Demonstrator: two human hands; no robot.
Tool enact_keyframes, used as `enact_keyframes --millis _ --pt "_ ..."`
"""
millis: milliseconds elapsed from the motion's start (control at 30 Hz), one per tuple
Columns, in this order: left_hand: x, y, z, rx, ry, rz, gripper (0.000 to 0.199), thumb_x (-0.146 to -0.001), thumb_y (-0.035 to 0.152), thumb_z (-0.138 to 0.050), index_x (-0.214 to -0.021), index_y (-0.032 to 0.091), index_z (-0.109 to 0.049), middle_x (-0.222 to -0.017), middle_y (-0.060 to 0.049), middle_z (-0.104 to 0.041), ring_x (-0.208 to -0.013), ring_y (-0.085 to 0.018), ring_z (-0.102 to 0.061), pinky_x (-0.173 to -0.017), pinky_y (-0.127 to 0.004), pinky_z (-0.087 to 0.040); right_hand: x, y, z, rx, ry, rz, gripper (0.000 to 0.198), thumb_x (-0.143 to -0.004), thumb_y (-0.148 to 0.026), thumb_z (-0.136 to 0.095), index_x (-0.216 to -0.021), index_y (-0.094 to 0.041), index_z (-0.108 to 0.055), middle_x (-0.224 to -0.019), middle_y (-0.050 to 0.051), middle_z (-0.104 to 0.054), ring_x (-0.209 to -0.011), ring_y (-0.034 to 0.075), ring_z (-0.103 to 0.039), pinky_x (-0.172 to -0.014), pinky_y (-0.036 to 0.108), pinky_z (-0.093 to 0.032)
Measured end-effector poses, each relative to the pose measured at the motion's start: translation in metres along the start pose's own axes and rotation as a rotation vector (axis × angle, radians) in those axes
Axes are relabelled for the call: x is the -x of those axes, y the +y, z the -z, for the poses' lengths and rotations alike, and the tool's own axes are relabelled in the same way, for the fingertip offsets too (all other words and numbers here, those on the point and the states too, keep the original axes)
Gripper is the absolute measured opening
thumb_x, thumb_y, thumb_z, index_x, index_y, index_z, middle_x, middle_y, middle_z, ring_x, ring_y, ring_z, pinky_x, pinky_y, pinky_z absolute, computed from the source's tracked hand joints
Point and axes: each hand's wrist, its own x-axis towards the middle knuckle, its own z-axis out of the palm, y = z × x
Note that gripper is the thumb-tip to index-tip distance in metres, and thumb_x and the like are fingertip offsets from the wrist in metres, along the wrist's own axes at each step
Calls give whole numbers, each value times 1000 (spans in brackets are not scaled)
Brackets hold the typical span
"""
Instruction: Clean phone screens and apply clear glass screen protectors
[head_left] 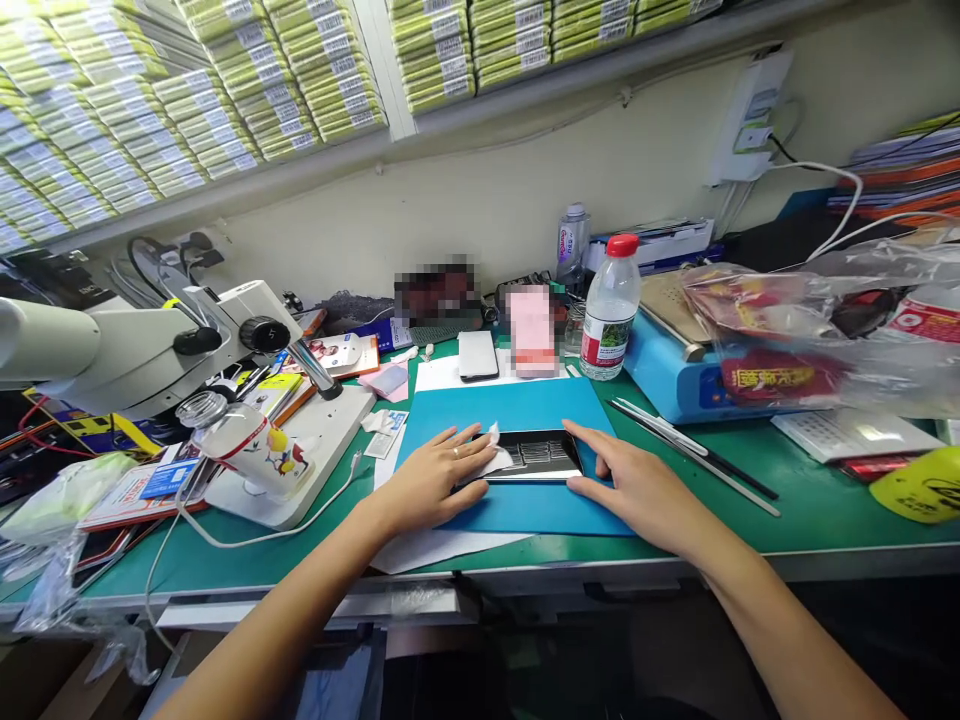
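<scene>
Phone (559, 456) under flattened left hand (441, 475) and tissue (501, 460), grip of right hand (636, 482) half-open on its long edges.

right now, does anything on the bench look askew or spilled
White paper pokes out crookedly from under the blue mat, at its near left side, out of line with the mat's edge. No spill shows.

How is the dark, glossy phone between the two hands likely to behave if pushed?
The phone is probably stiff, being a flat slab. Its reflections suggest a slippery surface, perhaps fragile glass. Lying flat on the blue mat, it seems likelier to slide than roll or tip.
</scene>
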Motion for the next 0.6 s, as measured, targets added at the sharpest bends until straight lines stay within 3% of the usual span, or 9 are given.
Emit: enact_keyframes --millis 233,433,500,600 --pt "28 19 -3 -9 -7 83 54 -108 41 -39 -154 13 -43 -163 -9 -37 -155 -27 -25 -127 -51 -27 -20 10 18 -65 -186 63 73 -87 -50 -65 -154 -27 -47 -116 9 -72 -74 23 -67 -66 35 -50" --pt "17 36 -6 21 32 42 61 -107 51 -40 -154 14 -41 -163 -10 -37 -154 -29 -29 -127 -49 -26 -27 18 19 -94 -222 134 70 -87 -53 -67 -151 -34 -50 -137 8 -64 -73 20 -67 -65 35 -51" --pt "3 41 -6 4 85 7 62 -106 54 -41 -151 12 -46 -160 -11 -43 -156 -31 -24 -128 -50 -21 -26 20 16 -102 -206 143 70 -88 -55 -66 -152 -34 -48 -128 7 -68 -69 20 -65 -63 34 -50" --pt "-26 48 -6 -35 151 -55 62 -104 55 -45 -145 9 -51 -154 -13 -51 -155 -34 -25 -127 -49 -23 -25 23 11 -78 -168 139 75 -88 -59 -64 -154 -30 -45 -92 4 -73 -64 21 -63 -61 34 -48"
